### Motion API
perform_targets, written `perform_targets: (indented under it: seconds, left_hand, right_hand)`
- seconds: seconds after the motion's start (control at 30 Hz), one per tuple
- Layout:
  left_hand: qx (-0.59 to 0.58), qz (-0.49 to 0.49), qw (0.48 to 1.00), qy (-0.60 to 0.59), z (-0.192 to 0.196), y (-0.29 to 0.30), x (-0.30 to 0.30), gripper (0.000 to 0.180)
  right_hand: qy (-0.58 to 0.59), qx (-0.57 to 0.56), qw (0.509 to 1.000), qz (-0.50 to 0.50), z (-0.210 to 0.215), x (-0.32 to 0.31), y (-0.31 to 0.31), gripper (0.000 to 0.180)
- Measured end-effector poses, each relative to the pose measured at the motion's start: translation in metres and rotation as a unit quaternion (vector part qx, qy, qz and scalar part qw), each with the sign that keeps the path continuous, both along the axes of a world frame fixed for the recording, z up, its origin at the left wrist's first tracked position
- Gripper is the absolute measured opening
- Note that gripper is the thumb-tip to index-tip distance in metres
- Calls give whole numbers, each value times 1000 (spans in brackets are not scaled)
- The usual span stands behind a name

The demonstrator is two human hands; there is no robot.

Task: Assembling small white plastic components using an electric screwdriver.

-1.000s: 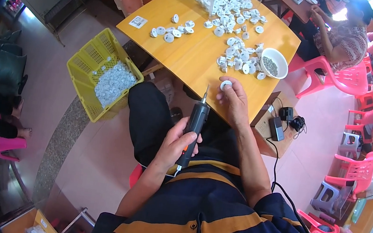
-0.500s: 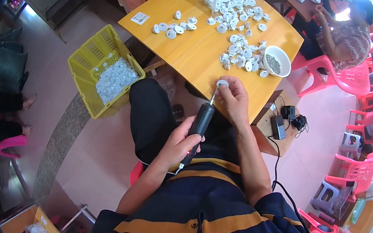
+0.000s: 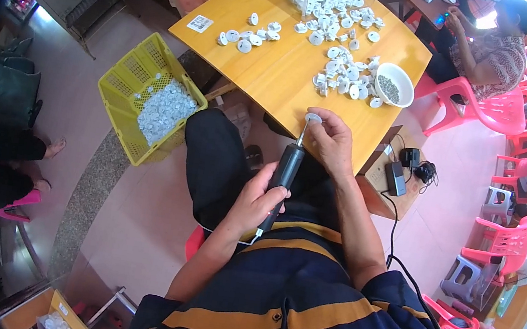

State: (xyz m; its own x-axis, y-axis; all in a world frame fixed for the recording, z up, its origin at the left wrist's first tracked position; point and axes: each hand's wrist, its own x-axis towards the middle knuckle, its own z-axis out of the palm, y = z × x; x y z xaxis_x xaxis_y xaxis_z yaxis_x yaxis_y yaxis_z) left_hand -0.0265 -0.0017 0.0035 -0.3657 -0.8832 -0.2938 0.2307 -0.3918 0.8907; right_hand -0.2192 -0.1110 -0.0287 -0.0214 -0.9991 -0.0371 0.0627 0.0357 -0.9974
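My left hand [image 3: 254,205] is wrapped round the black body of an electric screwdriver [image 3: 288,166], its shaft pointing up and away from me. Its bit meets a small round white plastic part [image 3: 313,118], which my right hand [image 3: 332,139] pinches between thumb and fingers at the near edge of the table [image 3: 249,72]. Whether a screw sits at the bit is too small to tell. A cable leaves the tool's lower end. Beyond my right hand lie several loose white plastic parts [image 3: 342,73], and beside them stands a white bowl [image 3: 395,85] of small metal screws.
More white parts [image 3: 323,1] are heaped at the table's far side, with a small group [image 3: 247,38] at left. A yellow crate [image 3: 129,72] of white pieces stands on the floor at left. A cardboard box [image 3: 378,187] carries black adapters at right. A person [image 3: 488,55] sits beyond.
Both hands keep nearly the same pose, with the screwdriver bit still at the white part. The whole view has shifted very slightly.
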Motion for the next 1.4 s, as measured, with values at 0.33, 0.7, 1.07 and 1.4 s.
perform_targets:
  seconds: [0.33, 0.7, 1.07, 1.4]
  left_hand:
    - [6, -1, 1000, 15, -4, -1, 0, 49]
    - [9, 0, 1000, 9, -5, -1, 1, 46]
    - [19, -1, 1000, 23, -6, -2, 1, 45]
    - [39, -6, 998, 49, -10, -2, 4, 44]
  right_hand:
    - [10, -15, 1000, -1, 1, 2, 1, 21]
    - [12, -14, 1000, 1, 1, 2, 2, 20]
    - [26, -12, 1000, 8, 0, 1, 1, 19]
    - [49, -12, 999, 11, -4, -1, 2, 19]
